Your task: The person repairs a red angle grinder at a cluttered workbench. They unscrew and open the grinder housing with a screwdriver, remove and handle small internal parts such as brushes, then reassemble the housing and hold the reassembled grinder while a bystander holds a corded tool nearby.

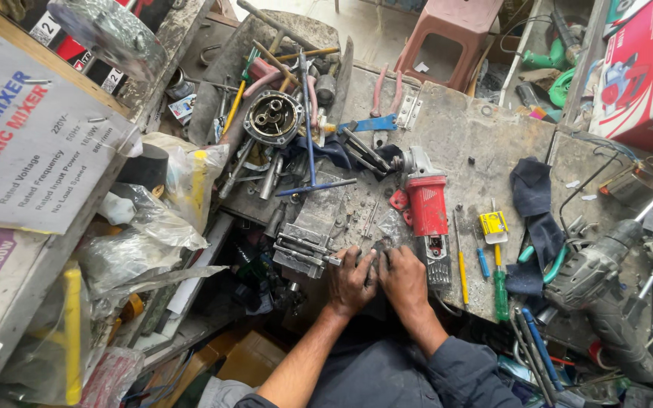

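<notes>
My left hand (351, 281) and my right hand (403, 278) are side by side at the near edge of a dirty workbench (485, 136). Both have their fingers curled over a small dark part (377, 250) held between them; its shape is hidden by the fingers. Just right of my right hand lies a red angle grinder (425, 208), its open end toward me. A metal bench vise (305, 243) sits just left of my left hand.
A round gear housing (271, 117) and several wrenches and pliers lie at the back left. A blue T-handle wrench (311, 136), screwdrivers (499, 281), a dark rag (534, 219), a grey rotary hammer (606, 261), cartons (24, 143) at left, a pink stool (447, 34).
</notes>
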